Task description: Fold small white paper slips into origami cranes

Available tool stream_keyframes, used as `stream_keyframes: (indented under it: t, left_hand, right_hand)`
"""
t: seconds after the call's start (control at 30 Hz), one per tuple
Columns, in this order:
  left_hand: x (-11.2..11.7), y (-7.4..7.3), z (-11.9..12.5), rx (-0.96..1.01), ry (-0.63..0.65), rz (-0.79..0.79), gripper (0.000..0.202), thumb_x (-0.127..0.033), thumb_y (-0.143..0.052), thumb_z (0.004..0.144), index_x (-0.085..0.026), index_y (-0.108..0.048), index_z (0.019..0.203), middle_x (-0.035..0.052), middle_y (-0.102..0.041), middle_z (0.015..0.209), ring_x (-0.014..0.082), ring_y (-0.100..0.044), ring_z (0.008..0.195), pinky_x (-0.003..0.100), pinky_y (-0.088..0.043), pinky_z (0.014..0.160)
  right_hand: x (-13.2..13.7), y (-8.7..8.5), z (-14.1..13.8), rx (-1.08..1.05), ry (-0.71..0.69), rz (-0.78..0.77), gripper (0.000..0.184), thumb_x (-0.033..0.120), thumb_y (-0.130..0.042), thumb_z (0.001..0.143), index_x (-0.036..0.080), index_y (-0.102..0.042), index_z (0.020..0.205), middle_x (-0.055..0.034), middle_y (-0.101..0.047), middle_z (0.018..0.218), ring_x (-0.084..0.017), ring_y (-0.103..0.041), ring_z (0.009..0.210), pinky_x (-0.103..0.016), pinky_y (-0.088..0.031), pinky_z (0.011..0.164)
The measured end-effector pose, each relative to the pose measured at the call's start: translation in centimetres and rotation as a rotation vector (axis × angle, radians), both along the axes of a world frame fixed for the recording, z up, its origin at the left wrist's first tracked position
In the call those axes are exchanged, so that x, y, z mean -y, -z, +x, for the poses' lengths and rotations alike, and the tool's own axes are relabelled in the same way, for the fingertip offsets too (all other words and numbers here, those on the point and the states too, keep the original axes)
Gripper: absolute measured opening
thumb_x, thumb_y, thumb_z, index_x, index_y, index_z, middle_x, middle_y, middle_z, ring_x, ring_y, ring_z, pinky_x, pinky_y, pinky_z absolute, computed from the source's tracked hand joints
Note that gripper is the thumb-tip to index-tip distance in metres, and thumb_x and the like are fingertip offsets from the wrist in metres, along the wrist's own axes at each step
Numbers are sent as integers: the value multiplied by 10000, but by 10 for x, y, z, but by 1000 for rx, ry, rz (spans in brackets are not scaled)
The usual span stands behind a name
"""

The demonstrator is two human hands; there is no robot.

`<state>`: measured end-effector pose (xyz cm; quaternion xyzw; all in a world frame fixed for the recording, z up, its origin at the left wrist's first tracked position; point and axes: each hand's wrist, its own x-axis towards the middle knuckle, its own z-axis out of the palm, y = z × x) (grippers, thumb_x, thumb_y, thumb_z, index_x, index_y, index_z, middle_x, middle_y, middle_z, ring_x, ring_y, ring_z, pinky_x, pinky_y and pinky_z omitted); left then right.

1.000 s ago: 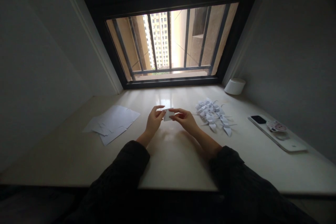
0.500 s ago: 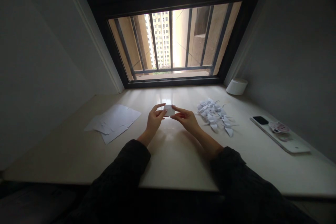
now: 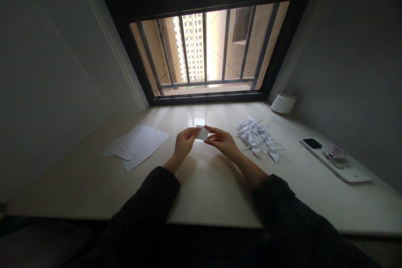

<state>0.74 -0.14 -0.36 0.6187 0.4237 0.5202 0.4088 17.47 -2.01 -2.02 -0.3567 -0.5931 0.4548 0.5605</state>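
Observation:
A small square of white paper is held up between my two hands over the middle of the sill. My left hand pinches its left side between thumb and fingers. On the other side, my right hand grips the paper's right edge with its fingertips. Any fold lines on the square are too small to make out. Right of my right hand lies a pile of folded white paper cranes. Loose white paper sheets overlap one another to the left of my left hand.
A phone with a cartoon grip on its back lies at the right. A white cylindrical object stands in the far right corner by the window frame. The pale sill ends at a front edge near my sleeves.
The paper square has turned to a slightly tilted angle. My left fingers have shifted from spread around its top and front to a closer pinch at its left side.

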Motion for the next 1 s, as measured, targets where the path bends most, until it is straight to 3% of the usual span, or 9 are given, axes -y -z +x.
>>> stream_keyframes:
  t: [0.17,0.37,0.53,0.63,0.73,1.0]
  left_hand:
    - [-3,4,-2,-53,39,35,231,-328,-619,752,-194,-701,921,57,-716,893,191,-650,814,288,-502,665]
    - [0,0,0,-40,71,-7,250,-314,-617,754,-187,-677,962,56,-706,885,169,-643,775,262,-492,638]
    - [3,-3,2,17,108,-62,325,-352,-643,747,-174,-650,1019,62,-700,879,164,-644,775,268,-501,666]
    - [3,-3,2,52,140,-4,365,-336,-678,724,-177,-641,1050,79,-690,994,184,-643,877,301,-507,764]
    - [3,-2,1,8,151,39,387,-334,-699,709,-192,-645,1065,79,-687,1014,187,-652,860,314,-506,783]
    - [5,-3,1,-57,151,53,364,-331,-721,688,-201,-687,1027,78,-713,958,216,-670,842,365,-512,812]
  right_hand:
    - [2,-3,0,-24,-74,-23,485,315,-778,601,239,-664,1066,-58,-665,1018,-139,-621,735,-308,-535,702]
    - [1,-1,1,4,-80,-105,492,311,-794,582,211,-689,1052,-19,-688,752,-147,-622,683,-316,-514,708]
    - [2,-3,3,-25,-60,-128,526,333,-795,579,219,-679,1079,-26,-700,776,-176,-638,725,-374,-510,780]
    - [3,-6,3,-86,-54,-161,540,326,-808,555,223,-683,1071,-17,-708,771,-180,-646,742,-394,-496,831]
    - [3,-8,2,-128,-38,-180,542,345,-813,538,219,-692,1051,-21,-720,768,-192,-655,760,-410,-487,852]
    - [5,-13,0,-60,131,-94,331,436,-730,635,230,-747,894,-46,-733,784,-169,-617,673,-331,-500,676]
